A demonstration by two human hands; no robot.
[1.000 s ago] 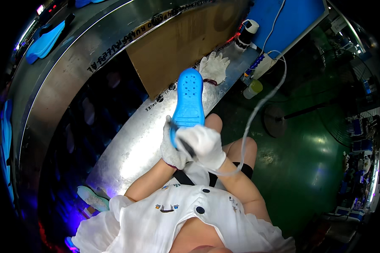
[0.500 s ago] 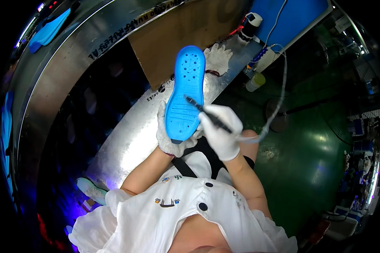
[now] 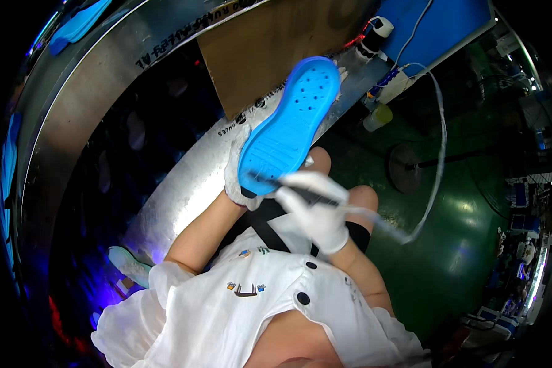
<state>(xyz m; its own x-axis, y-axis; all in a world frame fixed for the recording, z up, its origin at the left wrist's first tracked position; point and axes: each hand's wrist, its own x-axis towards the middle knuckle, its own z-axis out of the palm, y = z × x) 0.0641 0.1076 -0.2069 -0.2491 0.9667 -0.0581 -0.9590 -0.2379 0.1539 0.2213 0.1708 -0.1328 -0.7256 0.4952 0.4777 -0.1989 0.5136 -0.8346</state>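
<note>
A bright blue shoe sole (image 3: 287,130) is held up in front of me, tilted, its holed toe end pointing away and to the right. My left hand (image 3: 233,178), in a whitish knit glove, grips its heel end from the left and underneath; most of those fingers are hidden behind the sole. In a white glove, my right hand (image 3: 319,214) is closed round a black pen-shaped tool (image 3: 313,197). The tool's tip is blurred and lies over the heel area; whether it touches cannot be told. A pale hose (image 3: 438,159) trails from the tool.
Beneath the sole runs a metal bench (image 3: 181,175), with a brown cardboard sheet (image 3: 251,58) standing on it. A black-and-white bottle (image 3: 374,38) and a yellow-lidded container (image 3: 379,116) are at the far right. Another pale sole (image 3: 129,265) lies at the lower left.
The sole has turned so its toe leans right. My right hand and the tool have moved down toward the heel. The hose has swung lower, and the view has shifted slightly.
</note>
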